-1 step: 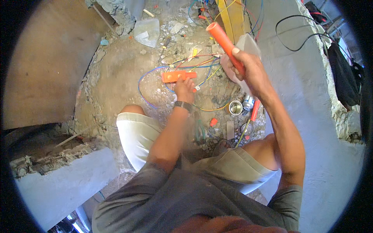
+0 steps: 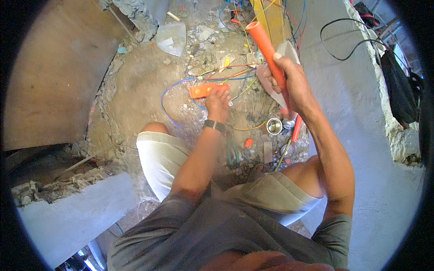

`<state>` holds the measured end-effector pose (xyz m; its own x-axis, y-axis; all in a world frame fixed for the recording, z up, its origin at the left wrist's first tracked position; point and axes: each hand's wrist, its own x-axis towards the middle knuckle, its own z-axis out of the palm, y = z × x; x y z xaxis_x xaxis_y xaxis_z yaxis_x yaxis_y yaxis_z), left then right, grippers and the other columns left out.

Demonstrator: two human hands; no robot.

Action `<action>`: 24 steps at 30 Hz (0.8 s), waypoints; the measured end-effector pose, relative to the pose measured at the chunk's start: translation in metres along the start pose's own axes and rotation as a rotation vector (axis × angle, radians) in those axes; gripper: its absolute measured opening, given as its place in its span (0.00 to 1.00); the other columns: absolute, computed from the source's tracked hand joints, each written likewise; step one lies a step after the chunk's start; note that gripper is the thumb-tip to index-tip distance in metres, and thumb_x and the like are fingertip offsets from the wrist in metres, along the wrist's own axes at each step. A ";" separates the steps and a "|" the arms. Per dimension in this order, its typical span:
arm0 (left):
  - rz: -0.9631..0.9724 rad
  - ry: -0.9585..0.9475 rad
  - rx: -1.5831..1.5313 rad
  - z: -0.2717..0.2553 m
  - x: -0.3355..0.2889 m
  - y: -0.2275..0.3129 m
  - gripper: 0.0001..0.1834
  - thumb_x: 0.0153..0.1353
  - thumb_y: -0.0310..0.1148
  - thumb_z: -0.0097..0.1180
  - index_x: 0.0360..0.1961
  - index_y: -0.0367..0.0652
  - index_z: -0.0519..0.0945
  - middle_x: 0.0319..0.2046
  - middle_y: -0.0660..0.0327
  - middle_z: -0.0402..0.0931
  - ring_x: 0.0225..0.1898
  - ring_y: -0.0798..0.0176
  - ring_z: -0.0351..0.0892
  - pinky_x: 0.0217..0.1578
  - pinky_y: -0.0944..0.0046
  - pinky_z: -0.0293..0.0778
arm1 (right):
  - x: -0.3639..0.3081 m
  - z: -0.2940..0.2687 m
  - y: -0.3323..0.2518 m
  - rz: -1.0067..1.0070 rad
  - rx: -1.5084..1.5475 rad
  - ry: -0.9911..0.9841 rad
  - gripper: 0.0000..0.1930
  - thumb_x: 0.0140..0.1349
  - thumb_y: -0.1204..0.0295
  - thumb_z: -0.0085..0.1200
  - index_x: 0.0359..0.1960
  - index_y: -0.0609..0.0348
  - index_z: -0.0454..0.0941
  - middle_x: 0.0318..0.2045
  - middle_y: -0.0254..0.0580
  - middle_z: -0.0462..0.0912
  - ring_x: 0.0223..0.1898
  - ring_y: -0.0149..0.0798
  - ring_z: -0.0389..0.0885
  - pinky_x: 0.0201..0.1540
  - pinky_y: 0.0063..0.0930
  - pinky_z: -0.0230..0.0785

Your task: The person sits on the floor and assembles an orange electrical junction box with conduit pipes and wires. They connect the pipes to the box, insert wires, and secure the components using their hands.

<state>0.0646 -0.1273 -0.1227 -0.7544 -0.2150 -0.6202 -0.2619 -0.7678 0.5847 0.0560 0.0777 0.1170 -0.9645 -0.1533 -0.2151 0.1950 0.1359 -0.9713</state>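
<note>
Clock read from mid-view. Right hand [image 2: 291, 81], at 1 o'clock: clamping around an orange pipe [image 2: 264, 41], fingers and thumb wrapping it, its open end pointing toward 11 o'clock. Left hand [image 2: 218, 104], at 12 o'clock: wearing a watch [image 2: 214, 125] and laying its fingers over the right end of an orange box [image 2: 197, 92]; whether they are gripping or merely resting cannot be told at this angle. Box: lying on the rubble just short of 12 o'clock, showing round knobs or holes, possibly either. Wires [image 2: 244, 65]: running past the box toward 1 o'clock, a blue loop curving out at 10. At 3 o'clock: an open tin [image 2: 274, 126] standing just beside a silver can [image 2: 288, 123], with a second pipe [image 2: 296, 128], also orange, lying near. At 11 o'clock: a clear sheet [image 2: 177, 34] lying flat, a screwdriver [image 2: 195, 49] resting near it. At 1 o'clock: a yellow post [image 2: 276, 23] standing beyond the pipe. At 2 o'clock: a black cable [image 2: 322, 34] looping against the grey wall [image 2: 343, 95].
</note>
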 end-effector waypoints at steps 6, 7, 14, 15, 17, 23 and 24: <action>0.711 -0.608 0.371 0.118 -0.152 0.091 0.20 0.76 0.37 0.51 0.61 0.35 0.77 0.53 0.54 0.82 0.49 0.66 0.80 0.51 0.63 0.76 | 0.006 0.027 -0.019 -0.249 0.119 -0.018 0.25 0.72 0.49 0.49 0.34 0.61 0.81 0.22 0.34 0.75 0.23 0.27 0.70 0.26 0.24 0.59; 0.852 -0.691 0.401 0.129 -0.163 0.102 0.19 0.76 0.36 0.51 0.61 0.35 0.78 0.51 0.54 0.82 0.49 0.67 0.80 0.51 0.63 0.76 | 0.004 0.033 -0.024 -0.244 0.199 -0.018 0.24 0.72 0.49 0.49 0.34 0.61 0.81 0.22 0.34 0.75 0.23 0.28 0.70 0.26 0.24 0.59; 0.599 -0.660 0.348 0.137 -0.179 0.124 0.17 0.75 0.34 0.55 0.56 0.31 0.81 0.45 0.59 0.80 0.47 0.68 0.79 0.50 0.65 0.75 | 0.000 0.079 -0.025 -0.261 0.764 -0.031 0.17 0.74 0.56 0.48 0.36 0.57 0.76 0.23 0.33 0.73 0.23 0.29 0.71 0.27 0.27 0.63; 0.652 -0.652 0.373 0.138 -0.183 0.127 0.17 0.74 0.34 0.56 0.54 0.31 0.81 0.45 0.59 0.80 0.47 0.68 0.79 0.50 0.65 0.75 | -0.002 0.085 -0.025 -0.269 0.785 -0.011 0.17 0.75 0.56 0.48 0.36 0.57 0.76 0.24 0.33 0.74 0.23 0.29 0.71 0.27 0.27 0.63; 0.695 -0.658 0.406 0.136 -0.184 0.133 0.16 0.74 0.34 0.56 0.53 0.31 0.82 0.45 0.59 0.80 0.46 0.68 0.79 0.49 0.65 0.75 | -0.006 0.092 -0.027 -0.292 0.833 0.021 0.16 0.75 0.57 0.47 0.36 0.57 0.76 0.25 0.33 0.74 0.24 0.29 0.71 0.27 0.26 0.63; 0.647 -0.736 0.353 0.132 -0.169 0.139 0.15 0.74 0.34 0.56 0.51 0.31 0.82 0.44 0.58 0.80 0.46 0.68 0.79 0.49 0.65 0.75 | 0.012 0.094 0.000 -0.394 0.675 0.021 0.14 0.77 0.59 0.43 0.48 0.55 0.73 0.41 0.33 0.77 0.45 0.30 0.78 0.53 0.31 0.71; 0.646 -0.730 0.375 0.130 -0.169 0.143 0.15 0.74 0.34 0.56 0.51 0.31 0.82 0.44 0.58 0.80 0.46 0.68 0.79 0.49 0.65 0.75 | 0.011 0.098 -0.001 -0.393 0.706 0.015 0.13 0.78 0.60 0.43 0.48 0.56 0.73 0.41 0.32 0.77 0.45 0.29 0.78 0.52 0.31 0.71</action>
<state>0.0762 -0.1221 0.1333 -0.9651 -0.0051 0.2619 0.2449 -0.3732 0.8949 0.0625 -0.0197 0.1061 -0.9872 -0.0471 0.1522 -0.0976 -0.5762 -0.8114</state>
